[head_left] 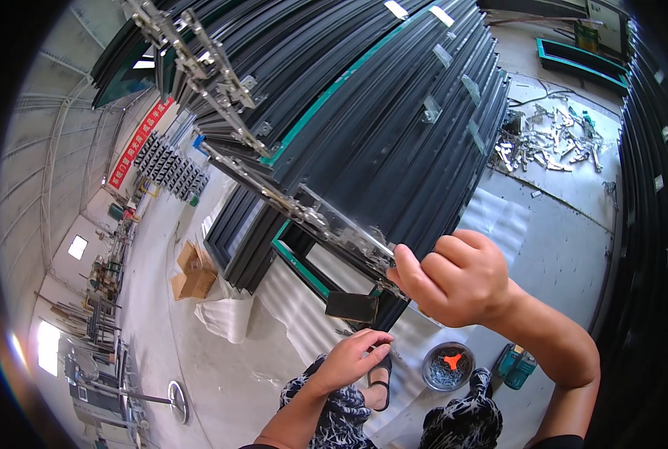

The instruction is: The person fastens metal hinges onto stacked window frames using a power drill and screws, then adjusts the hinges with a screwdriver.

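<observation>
My right hand (pixel 461 278) is closed in a fist-like pinch at the near end of a metal hardware strip (pixel 304 212), which runs along the edge of a dark window frame (pixel 394 168). What its fingertips grip is hidden. Lower down, my left hand (pixel 351 361) hangs with its fingers loosely stretched, and I see nothing in it. Just above it is a dark rectangular block (pixel 353 306) at the corner of a green-edged frame (pixel 304 268). More metal fittings (pixel 218 71) line the ends of the stacked frames toward the upper left.
A bowl of screws (pixel 448 367) with an orange piece stands on the floor by my feet, beside a green power tool (pixel 517 367). Loose metal fittings (pixel 551 138) lie at the far right. A cardboard box (pixel 194 271) sits left, and more dark frames (pixel 660 194) stand along the right.
</observation>
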Available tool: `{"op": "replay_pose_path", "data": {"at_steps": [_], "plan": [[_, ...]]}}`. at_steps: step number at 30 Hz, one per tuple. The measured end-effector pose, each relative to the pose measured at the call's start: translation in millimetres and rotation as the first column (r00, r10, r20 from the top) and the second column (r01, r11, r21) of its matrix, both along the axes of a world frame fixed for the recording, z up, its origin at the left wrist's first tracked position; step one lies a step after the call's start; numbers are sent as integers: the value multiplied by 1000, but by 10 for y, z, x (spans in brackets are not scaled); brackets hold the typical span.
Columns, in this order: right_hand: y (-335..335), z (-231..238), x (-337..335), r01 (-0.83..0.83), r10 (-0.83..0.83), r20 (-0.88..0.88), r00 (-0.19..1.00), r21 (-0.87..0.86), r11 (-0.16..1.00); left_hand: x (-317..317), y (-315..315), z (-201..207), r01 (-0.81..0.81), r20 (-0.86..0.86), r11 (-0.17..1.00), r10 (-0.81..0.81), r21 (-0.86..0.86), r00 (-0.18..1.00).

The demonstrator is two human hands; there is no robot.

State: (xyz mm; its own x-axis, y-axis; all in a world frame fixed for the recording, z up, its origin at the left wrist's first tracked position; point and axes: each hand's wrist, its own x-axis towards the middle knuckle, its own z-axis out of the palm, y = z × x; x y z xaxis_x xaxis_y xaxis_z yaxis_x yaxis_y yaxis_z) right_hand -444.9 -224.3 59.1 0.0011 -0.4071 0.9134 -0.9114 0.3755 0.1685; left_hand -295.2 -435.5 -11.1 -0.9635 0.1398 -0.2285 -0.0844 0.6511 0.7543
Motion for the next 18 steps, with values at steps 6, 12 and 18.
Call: {"op": "replay_pose_path", "data": {"at_steps": [6, 12, 18], "plan": [[-45, -4, 4, 20, -18, 55, 998, -29, 999, 60, -88, 34, 40, -27, 999, -40, -2, 999], [-26, 33, 55, 15, -11, 50, 999, -72, 997, 99, -156, 46, 48, -28, 999, -48, -10, 998], [-43, 85, 63, 15, -14, 49, 999, -24, 1000, 106, -151, 75, 54, -40, 999, -54, -10, 998]]}}
